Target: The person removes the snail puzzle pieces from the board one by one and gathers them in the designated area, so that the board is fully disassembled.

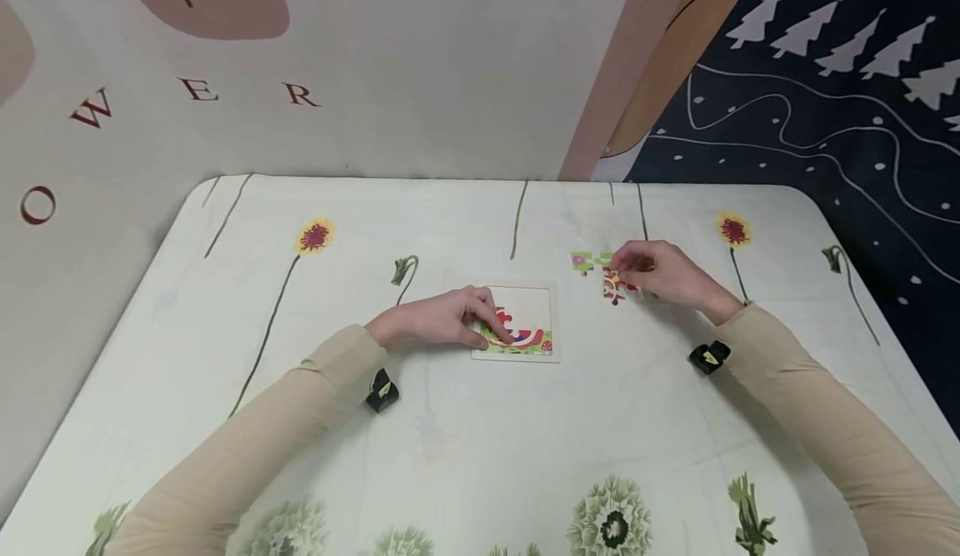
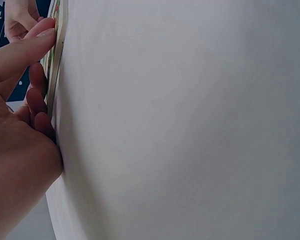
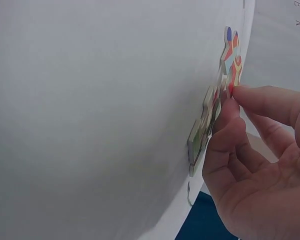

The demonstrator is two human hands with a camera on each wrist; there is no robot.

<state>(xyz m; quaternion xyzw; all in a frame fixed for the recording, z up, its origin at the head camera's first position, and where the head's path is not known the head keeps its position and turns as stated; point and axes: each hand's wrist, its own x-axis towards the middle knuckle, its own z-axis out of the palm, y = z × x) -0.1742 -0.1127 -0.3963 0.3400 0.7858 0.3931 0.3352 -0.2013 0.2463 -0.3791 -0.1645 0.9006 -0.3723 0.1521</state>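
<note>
A small jigsaw puzzle board (image 1: pixel 534 302) lies on the table, with colourful pieces set along its bottom and left side and a bare area at its upper right. My left hand (image 1: pixel 448 319) rests at the board's left side, its fingertips touching the pieces. In the left wrist view the board (image 2: pixel 56 65) shows edge-on under the fingers. To the right of the board, my right hand (image 1: pixel 663 274) pinches a puzzle piece (image 3: pixel 235 70) between thumb and index finger. Beneath and around it lie several loose puzzle pieces (image 1: pixel 612 288), partly hidden by the hand.
A white cloth with printed flowers covers the table (image 1: pixel 480 439). A pale wall (image 1: pixel 450 81) with letters stands behind the table's far edge, and a dark curtain (image 1: pixel 795 139) with white trees hangs at the right. Black wrist cameras (image 1: pixel 709 358) sit under both sleeves.
</note>
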